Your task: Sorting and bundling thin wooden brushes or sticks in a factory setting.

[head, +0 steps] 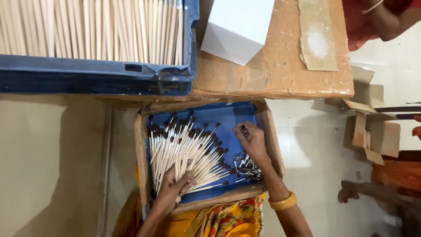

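A shallow cardboard tray with a blue lining (237, 115) rests on my lap. In it lies a heap of thin pale sticks with dark tips (186, 147). My left hand (173, 188) rests on the near ends of these sticks and grips one or a few. At the tray's right side is a small pile of dark metal clips (246, 167). My right hand (251, 138) hovers just above that pile, fingers pinched on a small dark piece.
A large blue crate (96, 74) full of plain pale sticks sits at the top left on a taped cardboard table (280, 66) with a white sheet (239, 28). Small open cartons (372, 136) lie on the floor right. Another person's arm (386, 17) shows top right.
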